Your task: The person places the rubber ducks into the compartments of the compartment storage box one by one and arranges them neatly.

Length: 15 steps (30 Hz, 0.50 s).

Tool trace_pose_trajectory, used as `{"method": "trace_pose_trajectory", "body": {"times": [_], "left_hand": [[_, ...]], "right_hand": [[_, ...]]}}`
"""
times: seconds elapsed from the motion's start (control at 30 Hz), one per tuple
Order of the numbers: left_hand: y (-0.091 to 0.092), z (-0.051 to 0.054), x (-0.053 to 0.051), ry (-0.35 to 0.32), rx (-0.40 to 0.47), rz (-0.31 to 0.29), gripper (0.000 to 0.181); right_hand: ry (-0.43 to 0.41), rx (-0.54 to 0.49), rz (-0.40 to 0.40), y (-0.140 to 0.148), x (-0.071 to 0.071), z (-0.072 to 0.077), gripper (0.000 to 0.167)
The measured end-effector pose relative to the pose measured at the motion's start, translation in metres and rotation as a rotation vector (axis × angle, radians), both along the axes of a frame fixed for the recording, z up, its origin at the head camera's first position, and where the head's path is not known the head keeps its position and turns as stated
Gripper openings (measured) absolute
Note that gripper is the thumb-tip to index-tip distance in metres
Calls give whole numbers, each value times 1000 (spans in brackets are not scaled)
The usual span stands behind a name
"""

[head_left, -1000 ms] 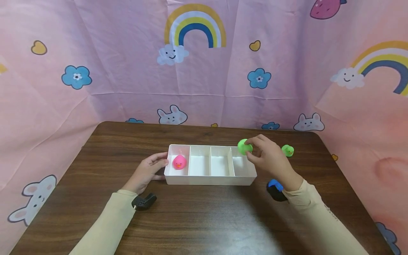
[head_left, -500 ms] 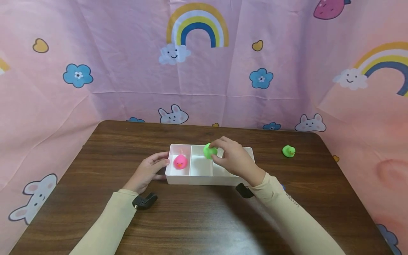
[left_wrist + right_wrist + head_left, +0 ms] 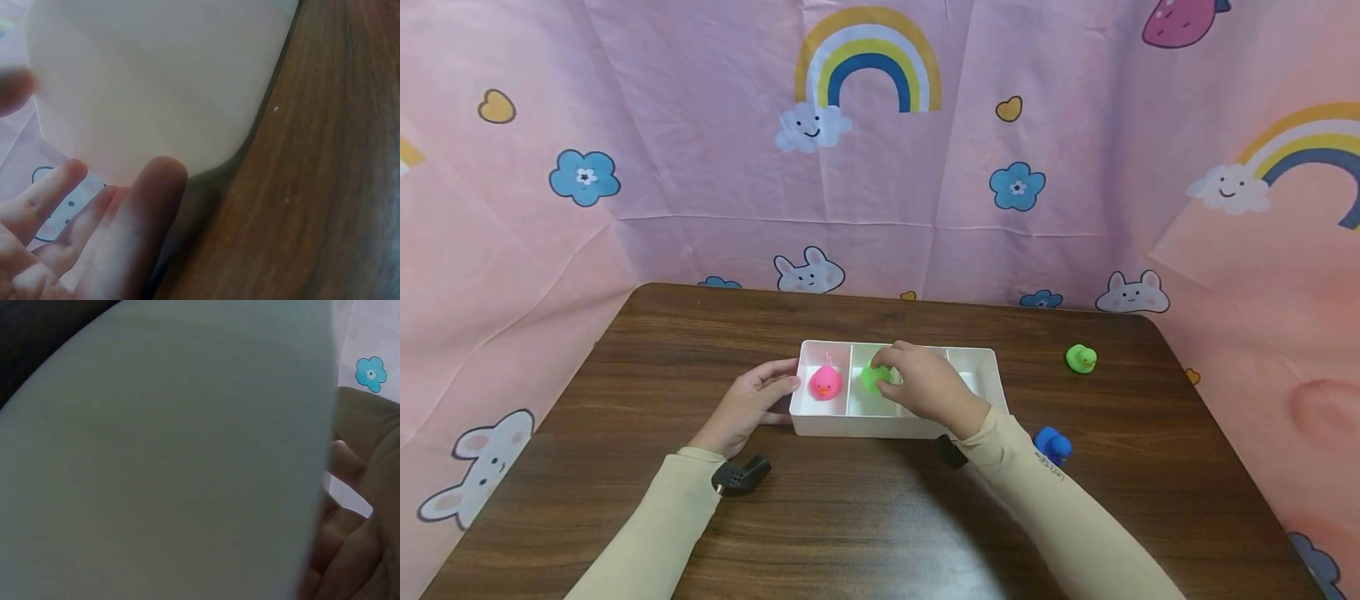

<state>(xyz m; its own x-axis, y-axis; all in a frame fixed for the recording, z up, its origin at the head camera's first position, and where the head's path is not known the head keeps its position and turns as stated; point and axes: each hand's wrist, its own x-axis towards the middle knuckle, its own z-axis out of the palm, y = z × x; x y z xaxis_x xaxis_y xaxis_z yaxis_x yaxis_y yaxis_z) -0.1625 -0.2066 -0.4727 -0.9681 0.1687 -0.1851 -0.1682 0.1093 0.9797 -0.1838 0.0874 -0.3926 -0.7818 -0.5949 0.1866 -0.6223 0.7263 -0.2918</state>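
Observation:
My right hand (image 3: 928,387) pinches a green toy duck (image 3: 874,377) between thumb and fingers, down in the second compartment from the left of a white divided tray (image 3: 895,427). In the right wrist view the tray's pale wall (image 3: 169,450) fills most of the picture and hides the duck. Against the tray's left end rests my left hand (image 3: 747,404), and the left wrist view has its fingers (image 3: 156,194) fairly straight on the end wall. A pink toy duck (image 3: 825,382) sits in the leftmost compartment.
A second green toy duck (image 3: 1081,358) stands on the wooden table (image 3: 850,525) beyond the tray's right end. Nearer, a blue toy duck (image 3: 1053,445) sits close beside the right sleeve (image 3: 1037,475). A patterned cloth (image 3: 700,167) hangs behind the table.
Carrying the green duck, my right hand has moved left from above the rightmost compartment and down into the second. The blue duck has come into fuller view. My left hand has stayed put.

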Motion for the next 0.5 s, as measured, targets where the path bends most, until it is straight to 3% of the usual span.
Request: {"method": "trace_pose_trajectory", "body": {"times": [0.5], "left_hand": [[1,2,1,-5,-8,7,64]], "right_hand": [[-54,54,-4,-9,-5,-11,21]]}}
